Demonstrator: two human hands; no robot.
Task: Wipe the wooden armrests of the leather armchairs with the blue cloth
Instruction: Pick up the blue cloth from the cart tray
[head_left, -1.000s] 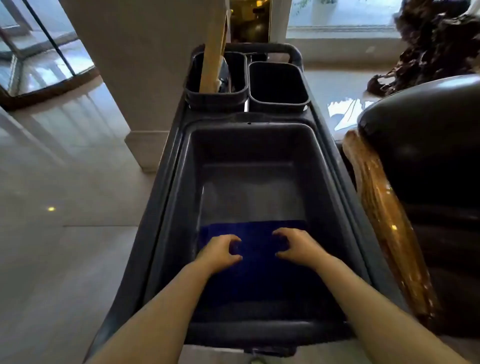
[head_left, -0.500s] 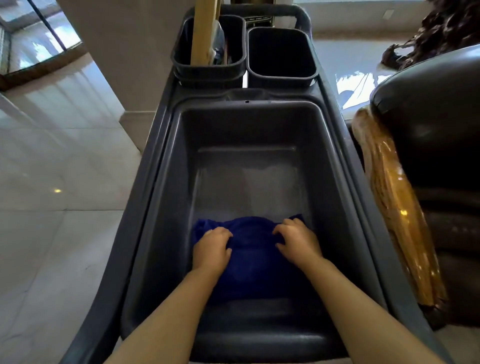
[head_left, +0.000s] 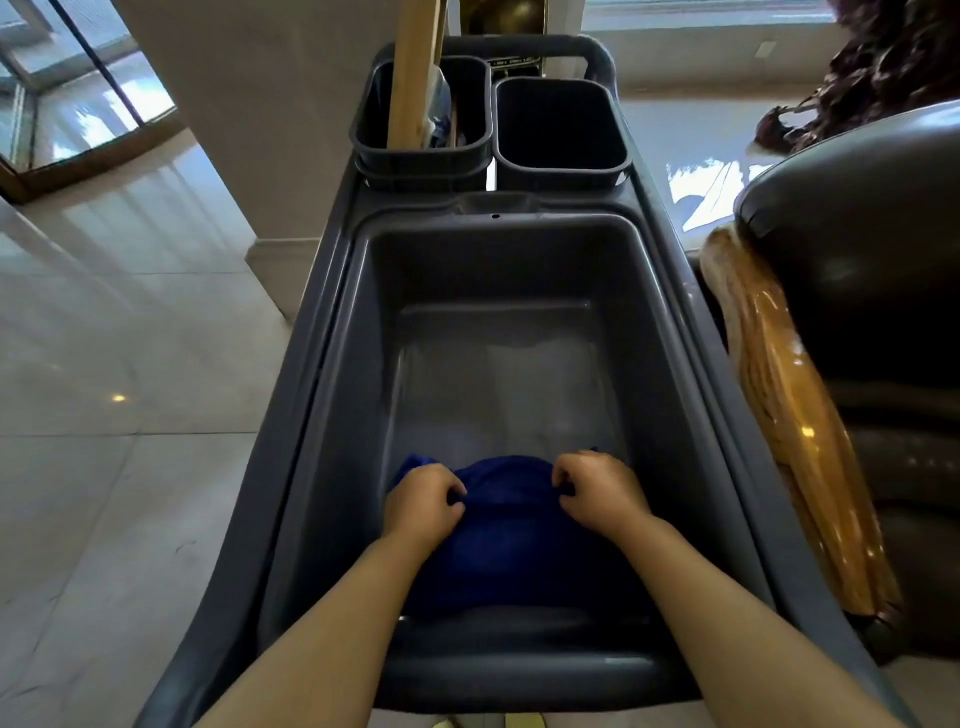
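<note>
A blue cloth lies bunched at the near end of a deep grey cart tub. My left hand pinches the cloth's far edge on the left side. My right hand pinches the same edge on the right. Both hands are down inside the tub. To the right of the cart stands a dark leather armchair, its glossy wooden armrest running alongside the cart's right rim.
Two small dark bins sit at the cart's far end: the left bin holds a wooden handle, the right bin looks empty. A cream pillar rises to the left over polished tile floor.
Both hands went from hovering over the cloth to closing on its far edge, and the edge has bunched up between them. The view has shifted slightly.
</note>
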